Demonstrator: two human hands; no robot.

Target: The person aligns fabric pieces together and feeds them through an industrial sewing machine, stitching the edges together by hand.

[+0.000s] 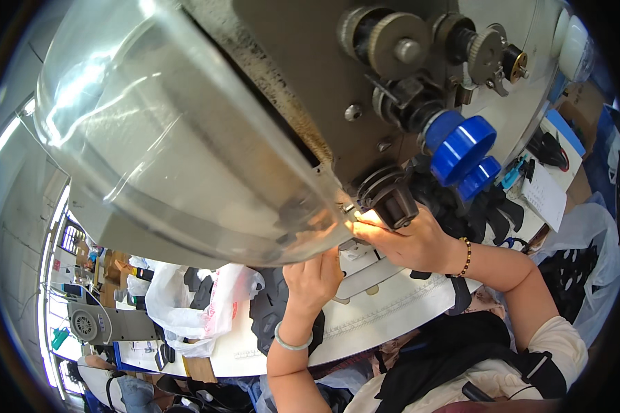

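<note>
A sewing machine (303,76) fills the upper middle, with a clear curved cover (179,151) on its left side. Close to the lit needle area, my right hand (417,241) has its thumb and fingers pressed together. Whatever lies between them is too small and too bright to name. My left hand (313,279) is curled on the machine bed, left of the right hand. The cover's lower edge partly hides its fingertips, and what they hold does not show. Dark cut pieces (272,313) lie beside the left wrist. More black pieces (492,210) are heaped behind the right hand.
Blue knobs (465,148) and metal tension dials (399,47) jut from the machine above my right hand. A white plastic bag (186,303) lies on the left of the white table (393,313). At the far left, a person (120,385) sits near another machine (107,323).
</note>
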